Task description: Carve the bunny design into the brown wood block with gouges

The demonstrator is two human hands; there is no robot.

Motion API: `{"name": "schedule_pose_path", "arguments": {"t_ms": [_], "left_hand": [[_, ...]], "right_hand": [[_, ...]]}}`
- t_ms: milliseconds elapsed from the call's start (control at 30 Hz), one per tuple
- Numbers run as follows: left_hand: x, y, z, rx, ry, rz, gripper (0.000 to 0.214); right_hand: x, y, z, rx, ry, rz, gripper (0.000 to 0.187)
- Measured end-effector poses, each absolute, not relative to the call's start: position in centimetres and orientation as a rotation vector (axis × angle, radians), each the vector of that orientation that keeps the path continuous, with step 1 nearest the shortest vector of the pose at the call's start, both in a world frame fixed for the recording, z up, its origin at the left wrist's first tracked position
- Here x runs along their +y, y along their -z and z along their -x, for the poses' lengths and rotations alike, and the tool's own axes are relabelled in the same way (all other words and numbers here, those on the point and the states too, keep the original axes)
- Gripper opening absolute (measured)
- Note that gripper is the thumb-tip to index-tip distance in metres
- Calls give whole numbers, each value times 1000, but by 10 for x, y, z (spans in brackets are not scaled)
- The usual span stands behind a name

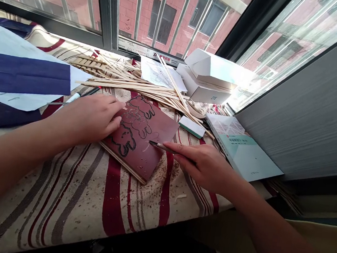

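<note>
A reddish-brown board (pixel 152 161) lies at an angle on the striped cloth, with several rounded animal-like figures cut or drawn in dark lines on its left part. My left hand (pixel 97 114) rests over the board's upper left edge, fingers curled and pressed on it, holding it. A slim carving knife (pixel 161 146) with a dark tip is pinched in my right hand (pixel 203 163). Its tip meets the board's surface, or nearly so, beside faint light scratches right of the figures. Small shavings dot the board's lower corner.
Crumbs and shavings litter the striped cloth (pixel 82 214). Thin wooden strips (pixel 130 85) pile up behind the board. A white-green eraser-like block (pixel 192 127), a book (pixel 244 151) and a white box (pixel 210 78) are at the right. Blue and white sheets (pixel 19 73) and pens (pixel 74 97) lie left.
</note>
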State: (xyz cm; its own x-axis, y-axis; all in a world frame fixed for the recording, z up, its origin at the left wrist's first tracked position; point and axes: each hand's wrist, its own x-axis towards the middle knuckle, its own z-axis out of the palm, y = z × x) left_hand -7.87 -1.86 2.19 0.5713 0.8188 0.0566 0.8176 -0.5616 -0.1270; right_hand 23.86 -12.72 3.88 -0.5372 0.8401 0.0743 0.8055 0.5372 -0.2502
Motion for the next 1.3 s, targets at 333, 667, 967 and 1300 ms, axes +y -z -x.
{"name": "schedule_pose_path", "arguments": {"t_ms": [333, 667, 967, 1300], "left_hand": [[-29, -37, 79, -1403, -349, 2619, 65], [-26, -32, 97, -1381, -459, 2803, 104], [-23, -22, 106, -1296, -306, 2827, 105], [-14, -12, 117, -1250, -249, 2879, 106]], "right_hand": [[-118, -80, -224, -3054, 203, 1340, 59], [-146, -52, -213, -2773, 71, 1502, 54], [-149, -38, -220, -2545, -233, 1555, 49], [-91, -90, -231, -2947, -246, 1364, 44]]}}
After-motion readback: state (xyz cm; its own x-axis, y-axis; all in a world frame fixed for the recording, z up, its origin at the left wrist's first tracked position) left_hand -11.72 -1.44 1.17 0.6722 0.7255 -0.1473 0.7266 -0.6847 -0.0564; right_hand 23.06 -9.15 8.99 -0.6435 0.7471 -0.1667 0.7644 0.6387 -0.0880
